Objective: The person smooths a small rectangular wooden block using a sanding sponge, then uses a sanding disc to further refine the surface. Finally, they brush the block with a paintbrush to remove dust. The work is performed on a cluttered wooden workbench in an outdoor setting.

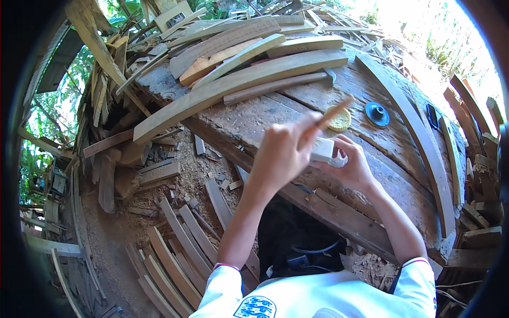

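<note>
My left hand is closed round a thin brown stick, blurred by motion, which points up and to the right. Just right of it, my right hand grips a small white block between thumb and fingers. Both hands are close together above the near edge of the wooden workbench. Behind the stick lies a round yellowish disc, partly covered. Farther right, a dark blue round pad with a raised hub rests on the bench.
Several curved-looking planks are stacked across the bench's far left. A long board lies along its right side, beside a dark phone-like object. More timber strips lie on the sawdust-covered ground at left.
</note>
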A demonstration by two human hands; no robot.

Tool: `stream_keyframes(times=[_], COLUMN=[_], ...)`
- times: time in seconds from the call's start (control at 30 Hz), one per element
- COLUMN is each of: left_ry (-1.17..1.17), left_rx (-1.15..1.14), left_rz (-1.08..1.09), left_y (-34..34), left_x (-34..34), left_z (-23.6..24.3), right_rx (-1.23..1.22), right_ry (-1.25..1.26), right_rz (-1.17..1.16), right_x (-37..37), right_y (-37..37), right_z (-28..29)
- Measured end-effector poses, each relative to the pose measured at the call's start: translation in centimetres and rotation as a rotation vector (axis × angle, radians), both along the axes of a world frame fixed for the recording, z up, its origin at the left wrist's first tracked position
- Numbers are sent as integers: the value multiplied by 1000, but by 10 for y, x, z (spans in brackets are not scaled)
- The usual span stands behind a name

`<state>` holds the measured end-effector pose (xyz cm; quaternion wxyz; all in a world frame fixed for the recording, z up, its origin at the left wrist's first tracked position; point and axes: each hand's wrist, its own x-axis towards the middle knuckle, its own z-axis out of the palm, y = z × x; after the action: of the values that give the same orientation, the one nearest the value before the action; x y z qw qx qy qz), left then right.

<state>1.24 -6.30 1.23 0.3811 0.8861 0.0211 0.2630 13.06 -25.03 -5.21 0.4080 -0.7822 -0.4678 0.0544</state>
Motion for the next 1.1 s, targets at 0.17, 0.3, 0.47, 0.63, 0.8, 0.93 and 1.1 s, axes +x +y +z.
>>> stream_keyframes(times=[0.17,0.3,0.47,0.63,0.8,0.93,1.1], left_ry=[-58,-6,19,63,-112,-105,-181], left_rx=[14,94,38,215,146,271,314], left_rz=[-209,-121,-322,-18,-205,3,-43], left_y=[14,19,-19,0,-21,-7,-51], left_x=[-1,1,-4,9,-8,-2,2], left_z=[5,7,16,5,2,-7,-22], right_rx=[22,-1,214,-9,149,-27,316], right_ry=[-39,10,66,50,-37,91,352], right_rz=[113,95,132,63,103,12,-15], right_x=[7,6,4,8,8,4,20], right_y=[-4,-4,-2,0,3,1,1], right_z=[-6,-10,-27,-11,-21,-18,-101])
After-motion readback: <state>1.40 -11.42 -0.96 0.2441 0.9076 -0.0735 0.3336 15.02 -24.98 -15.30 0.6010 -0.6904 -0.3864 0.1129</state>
